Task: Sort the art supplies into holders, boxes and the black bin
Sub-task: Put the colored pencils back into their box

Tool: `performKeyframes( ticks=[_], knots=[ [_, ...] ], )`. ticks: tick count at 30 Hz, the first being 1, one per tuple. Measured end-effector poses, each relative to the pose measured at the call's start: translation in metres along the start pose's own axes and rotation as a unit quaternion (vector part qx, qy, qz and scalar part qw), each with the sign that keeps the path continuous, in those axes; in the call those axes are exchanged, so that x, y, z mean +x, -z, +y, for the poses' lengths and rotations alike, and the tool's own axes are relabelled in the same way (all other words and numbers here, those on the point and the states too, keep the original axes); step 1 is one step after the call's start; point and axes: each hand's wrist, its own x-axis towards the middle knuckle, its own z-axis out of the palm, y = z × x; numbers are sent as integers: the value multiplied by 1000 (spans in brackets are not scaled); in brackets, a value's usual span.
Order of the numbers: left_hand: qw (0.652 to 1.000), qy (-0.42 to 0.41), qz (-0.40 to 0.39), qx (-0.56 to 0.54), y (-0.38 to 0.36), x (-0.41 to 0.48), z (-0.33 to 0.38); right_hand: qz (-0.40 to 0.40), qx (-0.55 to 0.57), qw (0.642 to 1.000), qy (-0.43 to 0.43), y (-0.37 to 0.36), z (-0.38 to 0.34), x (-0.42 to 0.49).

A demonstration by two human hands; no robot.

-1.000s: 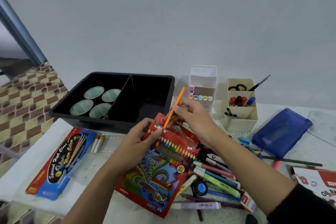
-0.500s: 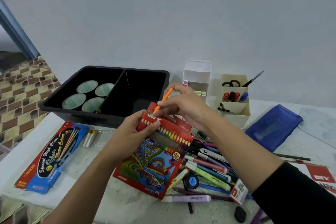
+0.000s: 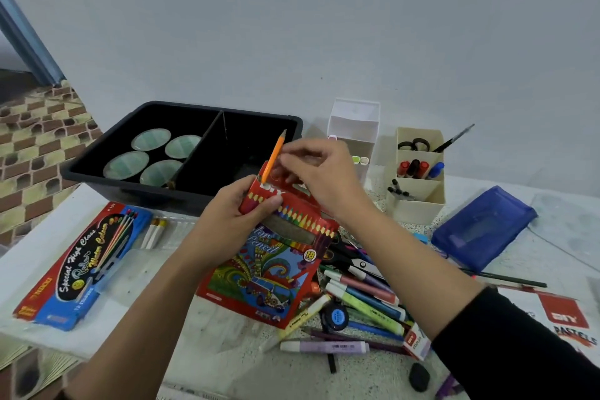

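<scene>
Head view: right hand (image 3: 321, 178) pinches pencil (image 3: 274, 156), left hand (image 3: 237, 214) grips box (image 3: 272, 273).

Plain pale grey wall (image 3: 292, 26) behind the table (image 3: 233, 334); left of the table, brown-and-green patterned floor tiles (image 3: 39, 146) and a blue-grey frame (image 3: 29, 39).

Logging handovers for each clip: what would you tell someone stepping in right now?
Left hand grips the pencil box near its open top, tilted above the table.
Right hand pinches the orange pencil, lower end in the box mouth, point up.
Done: four dishes sit in the left half of the bin; the beige holder is partly filled.
Left: seat the pencil, close the box, then sort the loose pens, watercolour box and blue case.
</scene>
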Motion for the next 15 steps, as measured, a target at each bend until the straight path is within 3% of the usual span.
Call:
performKeyframes(
  ticks=[2,6,15],
  knots=[
    [1000,-14,12,9,4,1,0,-18,-69,997,25,-5,-1,-3],
    [1000,-12,5,-2,9,2,3,30,58,998,22,-13,-11,-3],
    [998,-2,-64,7,1,2,3,30,50,998,19,7,-11,-12]
  ],
)
